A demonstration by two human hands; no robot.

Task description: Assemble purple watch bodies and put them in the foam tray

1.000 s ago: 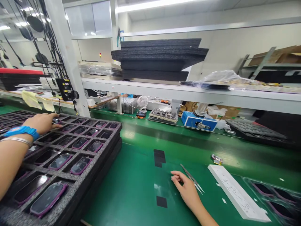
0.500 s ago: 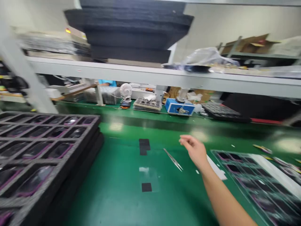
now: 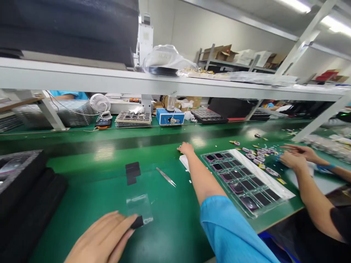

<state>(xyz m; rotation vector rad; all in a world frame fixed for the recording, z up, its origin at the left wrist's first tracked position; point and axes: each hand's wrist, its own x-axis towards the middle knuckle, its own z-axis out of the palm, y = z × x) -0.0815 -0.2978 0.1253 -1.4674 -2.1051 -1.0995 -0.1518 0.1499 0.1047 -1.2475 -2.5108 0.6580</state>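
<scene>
My left hand [image 3: 102,237] is at the bottom, its thumb and forefinger closed at the edge of a small black square [image 3: 138,222] on a clear plastic film [image 3: 139,206]. The film's near edge is crinkled. My right hand [image 3: 187,148], in a blue sleeve, reaches out to the far side of the bench just beyond a white paper sheet [image 3: 185,162]. Its fingers are curled together, and what they hold is too small to make out. Between the hands lie metal tweezers [image 3: 166,177] and dark flat pieces [image 3: 132,172].
A clear tray [image 3: 227,182] with dark, purple-edged parts lies at right. Beyond it are several small pink-and-yellow parts [image 3: 259,155] and a co-worker's hands [image 3: 297,157]. Stacked black foam trays [image 3: 41,193] stand at left. A white shelf beam [image 3: 164,86] crosses above the bench.
The view has swung to the right. My left hand has come into view and closed at the black square. My right hand has stretched out over the white paper; a co-worker's hands now show.
</scene>
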